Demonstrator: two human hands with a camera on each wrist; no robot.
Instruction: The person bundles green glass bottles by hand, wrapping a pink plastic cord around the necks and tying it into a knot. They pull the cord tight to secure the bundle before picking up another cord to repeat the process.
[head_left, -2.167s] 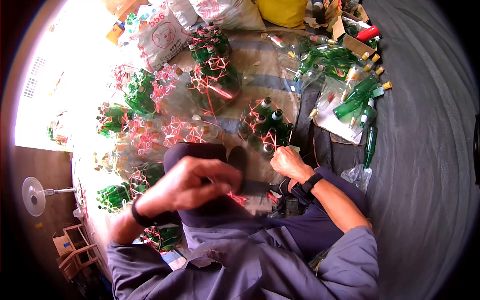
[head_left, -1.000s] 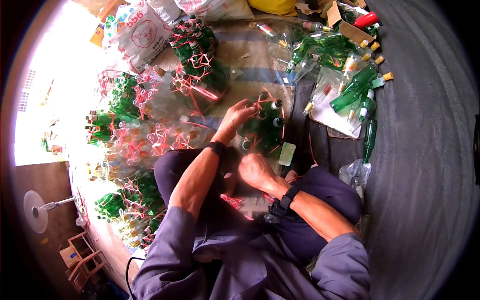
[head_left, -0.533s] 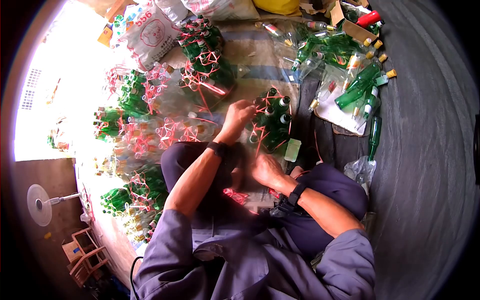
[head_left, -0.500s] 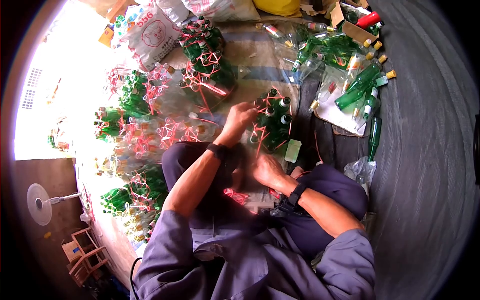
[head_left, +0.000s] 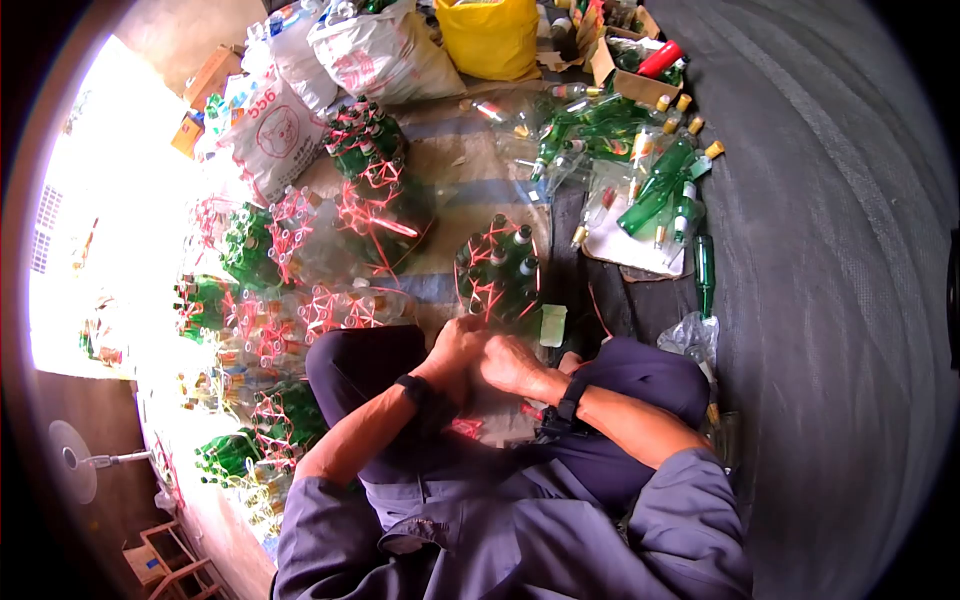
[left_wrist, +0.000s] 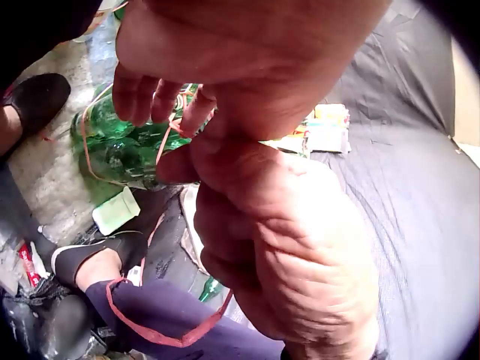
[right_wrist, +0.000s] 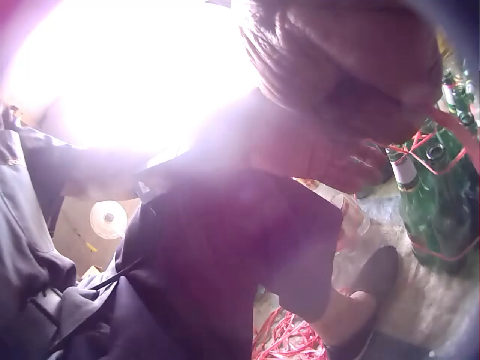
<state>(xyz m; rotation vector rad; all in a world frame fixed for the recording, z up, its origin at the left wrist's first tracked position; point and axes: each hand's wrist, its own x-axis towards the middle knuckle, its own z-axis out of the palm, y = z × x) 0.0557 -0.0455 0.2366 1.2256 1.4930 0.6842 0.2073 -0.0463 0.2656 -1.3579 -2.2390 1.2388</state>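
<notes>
Just in front of a bundle of green bottles (head_left: 510,285) that stand upright with pink ribbon round them, both hands meet. The left hand (head_left: 455,350) has its fingers curled at a pink ribbon in the left wrist view, pinching it close to the other hand's fingertips. Against it, the right hand (head_left: 520,368) is closed in a fist round the ribbon; a loose loop of pink ribbon (left_wrist: 176,339) hangs below that fist. Strands run from the fingers to the bottle necks. The exact crossing of the ribbon is hidden by the fingers.
Tied bottle bundles stand at the left (head_left: 255,320) and farther forward (head_left: 395,225). Loose bottles (head_left: 655,190) lie at the right beside a cardboard box (head_left: 635,85). Sacks (head_left: 385,50) line the far side. A green carton piece (head_left: 552,325) lies near the bundle; pink ribbons (right_wrist: 289,337) lie by a foot.
The left hand has come back from the bundle's left side to meet the right hand. The head view has shifted, showing more of the far sacks.
</notes>
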